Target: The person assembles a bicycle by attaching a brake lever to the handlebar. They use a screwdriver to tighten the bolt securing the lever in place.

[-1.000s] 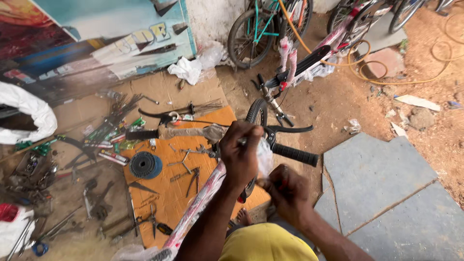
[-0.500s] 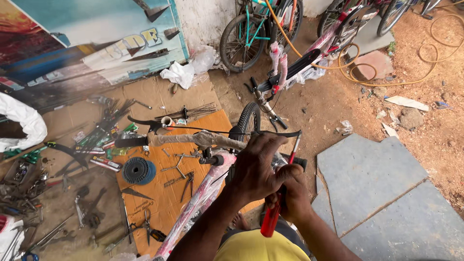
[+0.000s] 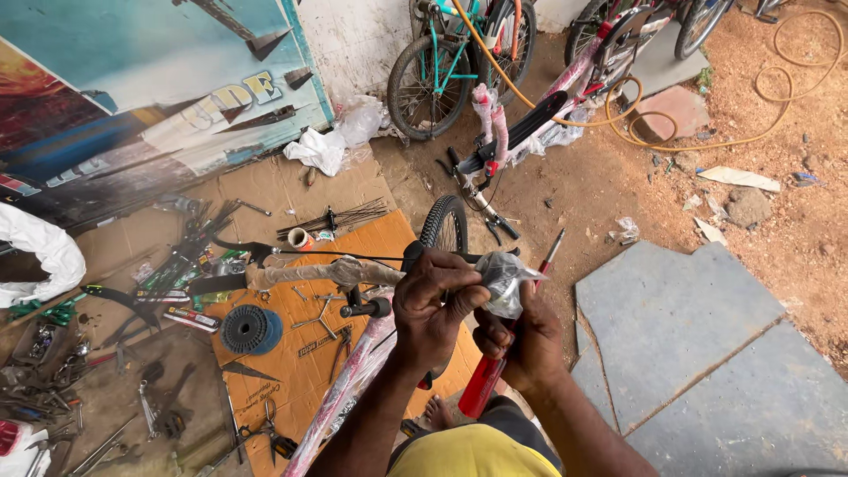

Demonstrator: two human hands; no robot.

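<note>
Reddish dirt floor (image 3: 777, 221), grey stone slabs (image 3: 707, 353), whitewashed wall (image 3: 353, 44), painted board (image 3: 132, 97), daylight

Head camera looks steeply down (close) over the handlebar (image 3: 353, 272).

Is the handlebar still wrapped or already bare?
Partly wrapped: paper covers the handlebar left of the left hand, and loose plastic hangs at its right end.

crinkled clear plastic wrap (image 3: 505, 276), glossy red screwdriver handle (image 3: 483, 391).
</note>
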